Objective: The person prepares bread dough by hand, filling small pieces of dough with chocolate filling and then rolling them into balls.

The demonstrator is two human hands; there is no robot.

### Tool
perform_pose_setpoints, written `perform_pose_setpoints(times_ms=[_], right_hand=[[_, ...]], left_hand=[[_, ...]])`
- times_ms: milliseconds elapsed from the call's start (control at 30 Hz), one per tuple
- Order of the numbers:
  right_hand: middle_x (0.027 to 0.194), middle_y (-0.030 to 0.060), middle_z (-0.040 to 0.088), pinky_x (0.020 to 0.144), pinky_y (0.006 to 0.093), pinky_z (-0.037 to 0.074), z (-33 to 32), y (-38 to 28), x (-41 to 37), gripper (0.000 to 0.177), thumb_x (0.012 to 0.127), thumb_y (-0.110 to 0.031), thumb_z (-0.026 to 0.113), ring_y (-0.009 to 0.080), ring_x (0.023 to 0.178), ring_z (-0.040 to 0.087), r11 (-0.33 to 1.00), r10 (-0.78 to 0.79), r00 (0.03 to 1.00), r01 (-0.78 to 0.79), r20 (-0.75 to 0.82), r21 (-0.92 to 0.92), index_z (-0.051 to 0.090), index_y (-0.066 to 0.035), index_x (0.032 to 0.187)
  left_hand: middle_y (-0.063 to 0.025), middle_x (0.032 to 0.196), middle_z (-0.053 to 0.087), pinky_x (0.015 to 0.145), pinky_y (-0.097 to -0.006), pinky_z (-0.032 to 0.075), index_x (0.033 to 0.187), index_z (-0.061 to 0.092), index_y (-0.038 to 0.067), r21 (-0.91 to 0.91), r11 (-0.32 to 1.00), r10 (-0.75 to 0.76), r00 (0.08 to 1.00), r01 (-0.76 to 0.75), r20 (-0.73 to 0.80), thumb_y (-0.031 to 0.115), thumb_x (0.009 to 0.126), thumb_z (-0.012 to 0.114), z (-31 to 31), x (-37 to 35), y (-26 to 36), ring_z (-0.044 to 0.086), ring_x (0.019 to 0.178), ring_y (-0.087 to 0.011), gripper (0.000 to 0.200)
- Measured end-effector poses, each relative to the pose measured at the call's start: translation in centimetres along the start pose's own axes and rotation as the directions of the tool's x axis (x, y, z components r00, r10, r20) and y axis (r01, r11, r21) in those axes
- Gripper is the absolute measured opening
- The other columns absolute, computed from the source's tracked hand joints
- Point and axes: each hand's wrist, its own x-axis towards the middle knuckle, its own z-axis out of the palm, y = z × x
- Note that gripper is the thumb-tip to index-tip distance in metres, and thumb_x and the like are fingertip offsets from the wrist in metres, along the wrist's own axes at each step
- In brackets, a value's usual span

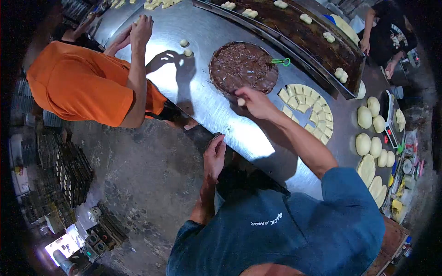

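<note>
Right hand (255, 103): seen from the head view, thumb and fingers pinch a small dough piece (241, 101) near the front edge of the brown filling (243, 68).
Left hand (215, 155): fingers bent at the near edge of the metal desk (216, 110); cannot tell whether they pinch anything.
Open room: bare metal between filling and near edge, and leftward around two dough balls (184, 43).
Tight side: a green handle (281, 61) juts from the filling, just beside a ring of cut dough (302, 98); a long tray (285, 27) closes off the far side.
Neighbour: an orange-shirted person (83, 83) at the same edge.
Writing: white print on the blue shirt (276, 239) seems to read "BACK AMOR", first letter unclear.
</note>
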Motion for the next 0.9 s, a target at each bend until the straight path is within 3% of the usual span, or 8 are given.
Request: perform_pose_setpoints(times_ms=[67,133,267,333,367,467,800,900], right_hand=[[0.100,0.0144,0.065,0.070,0.0347,0.051,0.1,2.5,-2.0,0.039,0.080,0.003,0.046,0.0269,0.090,0.066,0.948,0.130,0.983,-0.163,0.132,0.275,0.057,-0.002,0.117],[0.105,0.0114,0.063,0.068,0.0282,0.053,0.0,2.9,-5.7,0.045,0.078,0.007,0.046,0.0234,0.091,0.066,0.387,0.282,0.909,-0.400,0.307,0.830,0.053,-0.002,0.121],[0.110,0.0150,0.062,0.077,0.0356,0.057,0.1,2.1,-10.8,0.050,0.079,0.008,0.044,0.0252,0.095,0.065,-0.104,0.117,0.935,-0.324,0.335,0.940,0.049,-0.002,0.129],[0.111,0.0153,0.062,0.080,0.0381,0.057,0.0,1.5,-12.6,0.048,0.082,0.007,0.043,0.0254,0.096,0.065,-0.229,0.028,0.959,-0.270,0.284,0.935,0.050,-0.002,0.128],[0.111,0.0153,0.062,0.080,0.0381,0.057,-0.4,1.1,-13.6,0.048,0.082,0.007,0.043,0.0254,0.096,0.065,-0.247,0.046,0.966,-0.235,0.254,0.940,0.050,-0.002,0.128],[0.111,0.0146,0.062,0.084,0.0399,0.055,-3.2,-0.9,-16.1,0.042,0.084,0.005,0.043,0.0246,0.096,0.065,-0.213,0.113,0.968,-0.195,0.223,0.957,0.053,-0.001,0.124],[0.104,0.0133,0.064,0.088,0.0445,0.053,-4.3,3.0,-24.4,0.027,0.089,0.000,0.047,0.0249,0.095,0.065,-0.184,0.410,0.886,-0.151,0.216,0.971,0.056,0.002,0.115],[0.106,0.0147,0.063,0.084,0.0382,0.056,-3.3,3.5,-26.0,0.031,0.089,0.000,0.050,0.0253,0.092,0.066,-0.148,0.561,0.826,0.044,0.047,0.988,0.053,0.003,0.119]], left_hand=[[-0.0139,0.113,0.064,0.088,-0.0309,0.048,0.116,0.061,0.001,0.005,0.999,0.052,0.999,-0.052,-0.002,0.010,0.093,0.057,0.2,0.3,-1.6,0.062,0.102,-0.0205,0.025],[-0.0142,0.113,0.064,0.087,-0.0308,0.048,0.117,0.060,0.000,0.011,0.994,0.104,0.995,-0.104,0.001,0.011,0.093,0.057,0.5,0.6,-0.8,0.062,0.103,-0.0207,0.026],[-0.0091,0.114,0.063,0.090,-0.0288,0.047,0.118,0.060,-0.002,0.071,0.997,0.022,0.980,-0.037,0.196,0.011,0.097,0.051,3.9,1.5,3.3,0.059,0.101,-0.0148,0.027],[-0.0098,0.114,0.062,0.090,-0.0292,0.046,0.119,0.060,-0.003,-0.258,0.966,0.071,0.929,0.027,0.363,0.008,0.095,0.046,5.9,1.6,5.8,0.058,0.102,-0.0162,0.030],[-0.0112,0.115,0.062,0.092,-0.0304,0.046,0.120,0.058,-0.005,-0.427,0.878,-0.017,0.906,0.216,0.423,0.005,0.090,0.042,6.7,1.1,7.6,0.058,0.105,-0.0183,0.035],[-0.0137,0.117,0.061,0.095,-0.0323,0.045,0.122,0.055,-0.007,-0.332,0.930,0.003,0.897,0.161,0.443,0.005,0.089,0.044,7.3,-0.4,10.5,0.058,0.106,-0.0195,0.037],[-0.0132,0.106,0.064,0.085,-0.0359,0.055,0.105,0.059,0.000,-0.628,0.605,-0.158,0.847,0.490,0.508,0.007,0.094,0.055,12.9,-6.0,7.2,0.064,0.096,-0.0203,0.014],[-0.0128,0.104,0.065,0.080,-0.0321,0.057,0.104,0.061,-0.002,-0.661,0.603,-0.226,0.891,0.446,0.394,0.007,0.093,0.057,14.1,-7.6,7.1,0.065,0.093,-0.0213,0.015]])
